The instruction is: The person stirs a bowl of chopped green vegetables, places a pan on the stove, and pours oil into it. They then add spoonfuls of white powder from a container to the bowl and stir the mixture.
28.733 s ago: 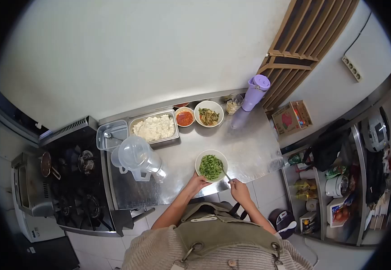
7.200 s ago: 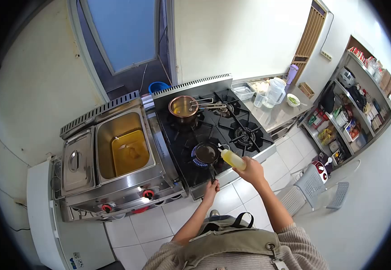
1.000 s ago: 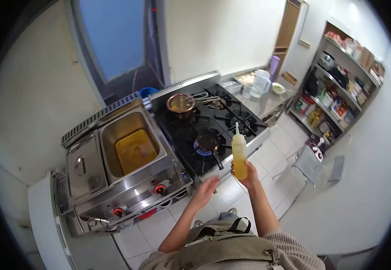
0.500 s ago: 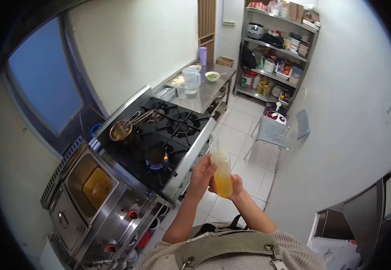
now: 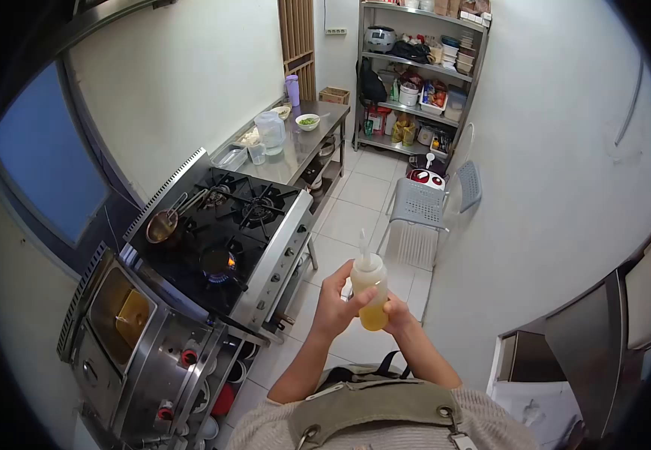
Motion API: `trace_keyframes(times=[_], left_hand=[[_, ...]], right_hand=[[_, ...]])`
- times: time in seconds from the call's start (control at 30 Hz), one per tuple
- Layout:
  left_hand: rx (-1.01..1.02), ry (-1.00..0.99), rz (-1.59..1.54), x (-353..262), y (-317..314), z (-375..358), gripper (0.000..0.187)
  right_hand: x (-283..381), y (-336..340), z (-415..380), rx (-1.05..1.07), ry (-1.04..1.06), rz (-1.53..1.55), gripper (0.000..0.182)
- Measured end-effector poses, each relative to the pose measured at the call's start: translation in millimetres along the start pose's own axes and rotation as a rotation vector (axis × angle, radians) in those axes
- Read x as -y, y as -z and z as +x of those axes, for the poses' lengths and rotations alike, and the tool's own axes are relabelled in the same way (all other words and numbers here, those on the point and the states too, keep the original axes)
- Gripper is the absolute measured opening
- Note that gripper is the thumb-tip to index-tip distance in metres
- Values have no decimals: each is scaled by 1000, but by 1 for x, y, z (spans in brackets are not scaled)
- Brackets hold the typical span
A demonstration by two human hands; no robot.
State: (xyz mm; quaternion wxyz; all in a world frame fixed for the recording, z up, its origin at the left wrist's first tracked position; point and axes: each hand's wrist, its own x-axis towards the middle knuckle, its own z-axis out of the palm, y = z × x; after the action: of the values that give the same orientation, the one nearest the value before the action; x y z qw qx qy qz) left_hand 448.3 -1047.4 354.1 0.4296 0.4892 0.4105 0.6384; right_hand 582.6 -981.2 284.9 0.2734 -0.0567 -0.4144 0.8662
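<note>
Head view puts both of my hands in front of my chest, above the tiled floor, with the bottle held upright between them. My left hand grips the bottle's upper part, fingers curled round its shoulder just under the nozzle. My right hand clasps the lower part from the other side, and the bottle's rounded base shows between the two hands. The bottle is clear plastic with yellow oil filling its lower half; the thin nozzle points up and slightly to the left.

To my left stands the stove, well apart from the bottle. A small dark pan sits on the front burner over a lit flame, its handle pointing toward the stove's front edge. A copper pot rests on a burner further back, near the wall. Beside the stove, nearer to me, is the fryer with yellow oil in its open tank.

Beyond the stove runs the steel counter, carrying a clear jug, a white bowl of greens and a purple flask at the far end. Shelves packed with goods fill the back wall. A grey chair stands on the tiles between the counter and the right wall.
</note>
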Motion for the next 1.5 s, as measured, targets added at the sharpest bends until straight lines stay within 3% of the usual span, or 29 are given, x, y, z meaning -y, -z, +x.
trace_keyframes(times=[0.07, 0.13, 0.17, 0.23, 0.3, 0.4, 0.43, 0.53, 0.7, 0.97, 1.13, 1.23, 1.5], left_hand=[[31, 29, -10, 0, -13, -1, 49], [-8, -98, -143, -2, -30, -2, 71], [-17, -105, -138, -3, -35, -2, 71], [-45, -212, -132, -4, -43, -4, 97], [-81, -282, -181, -4, -47, -9, 88], [-206, -269, -251, -3, -38, -20, 52], [-221, -268, -241, -3, -36, -24, 52], [-413, -167, -192, -6, -33, -29, 22], [-446, -136, -200, 9, -28, -44, 21], [-242, -87, -308, 8, -17, -56, 15], [-176, -92, -321, 4, -8, -63, 11], [-220, -79, -333, 6, -7, -68, 12], [-279, -121, -413, 1, -21, -75, 16]], right_hand=[[6, 5, -11, 12, 0, 10, 81], [8, 11, -21, 67, -19, 61, 80], [9, 13, -25, 117, -34, 111, 79], [10, 10, -33, 131, -22, 119, 76], [9, 13, -40, 190, -84, 149, 75], [-2, 16, -47, 259, -113, 232, 72], [-5, 15, -49, 261, -139, 285, 71], [-7, 12, -54, 266, -189, 241, 71], [-25, 15, -63, 208, -267, 235, 74], [-48, 28, -69, 260, -361, 232, 76], [-56, 24, -66, 343, -361, 484, 75], [-47, 16, -57, 372, -363, 337, 75], [-46, 17, -62, 423, -395, 318, 73]])
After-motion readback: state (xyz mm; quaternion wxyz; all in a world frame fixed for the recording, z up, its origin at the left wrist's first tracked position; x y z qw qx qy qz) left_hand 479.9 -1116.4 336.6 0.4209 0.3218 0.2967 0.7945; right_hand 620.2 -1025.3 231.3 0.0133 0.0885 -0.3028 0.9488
